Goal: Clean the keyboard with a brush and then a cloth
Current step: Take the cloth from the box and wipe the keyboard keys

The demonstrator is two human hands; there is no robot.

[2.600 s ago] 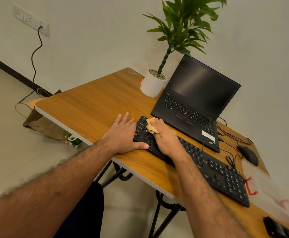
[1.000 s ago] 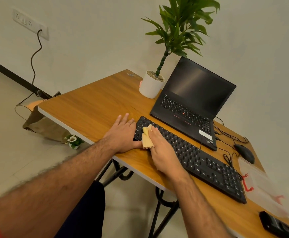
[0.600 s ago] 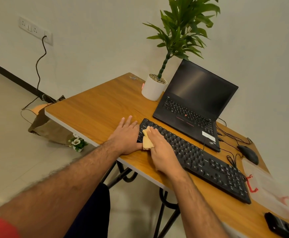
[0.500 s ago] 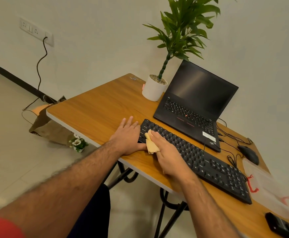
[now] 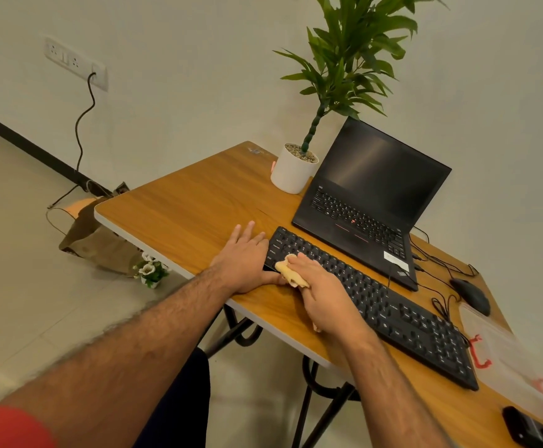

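right hand [image 5: 323,295] with cloth [image 5: 288,273] slid nearer keyboard [image 5: 380,305] edge

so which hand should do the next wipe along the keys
Right. The right hand already holds the cloth on the keyboard; the left hand lies flat on the table, touching the keyboard's end.

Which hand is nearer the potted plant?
Left. The left hand rests flat on the table beside the keyboard's left end, below the potted plant; the right hand, holding the cloth, sits nearer the person.
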